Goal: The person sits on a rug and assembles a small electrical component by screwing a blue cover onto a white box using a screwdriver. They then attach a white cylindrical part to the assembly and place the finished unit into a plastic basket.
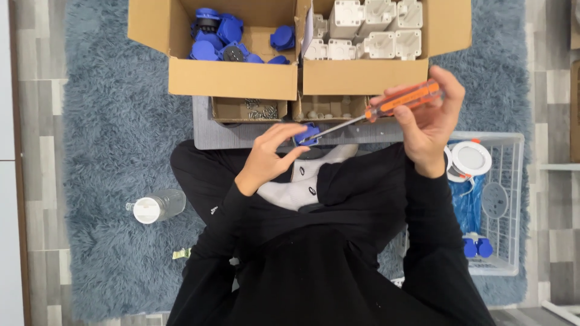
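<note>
Cardboard box (232,78): sitting just ahead, holding more blue caps.
Right hand (430,124): gripping the orange screwdriver (399,101) — long shaft slanting down, its tip could be skating off.
Left hand (272,154): pinching 1 blue part (308,134) above the lap — fingers risking a jab.

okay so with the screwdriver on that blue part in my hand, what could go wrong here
The screwdriver tip could slip off the small blue part and jab the left hand pinching it. The part is held in the air above the lap, so a loosened screw might drop into the shaggy rug and get lost.
</note>
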